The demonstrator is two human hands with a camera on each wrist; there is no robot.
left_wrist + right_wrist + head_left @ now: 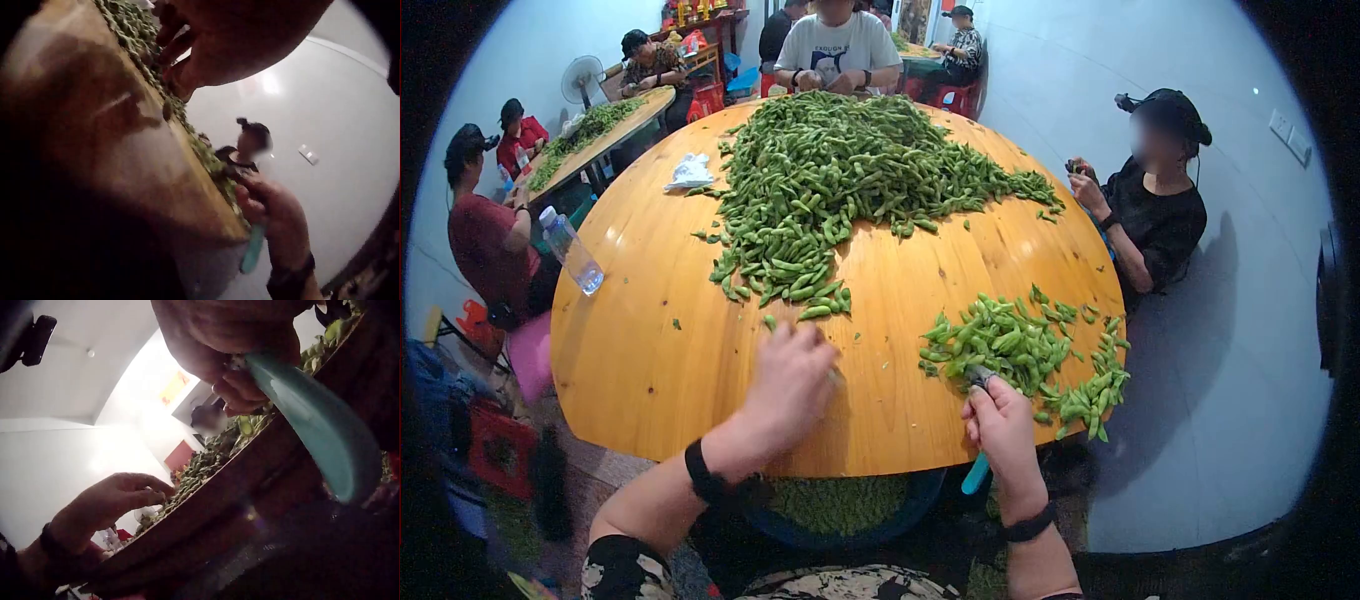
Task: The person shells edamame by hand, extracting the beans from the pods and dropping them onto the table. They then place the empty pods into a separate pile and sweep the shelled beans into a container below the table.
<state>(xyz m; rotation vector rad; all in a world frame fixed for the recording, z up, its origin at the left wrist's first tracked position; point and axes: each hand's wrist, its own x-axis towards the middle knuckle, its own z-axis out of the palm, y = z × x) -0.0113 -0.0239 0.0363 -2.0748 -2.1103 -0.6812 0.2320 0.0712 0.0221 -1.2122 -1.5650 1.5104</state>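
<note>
My left hand (790, 375) hangs blurred over the wooden table (880, 390), by the near end of a large heap of green soybean pods (830, 200). Its fingers are loosely bent, and a single pod (770, 322) lies right at the fingertips. In the right wrist view, this hand (119, 503) reaches toward the pods with relaxed fingers. My right hand (1008, 425) grips a tool with a teal handle (975, 474) and a dark grey upper part (978, 376). That upper part overlaps a smaller pile of pods (1000, 345); my palm and fingers hide the tool's middle.
Below the table's near edge is a blue basin (920, 515) with green contents. A water bottle (572, 250) and crumpled white tissue (690, 172) are on the left. One person (1160, 200) sits at right, another (840, 50) across; several more work at other tables.
</note>
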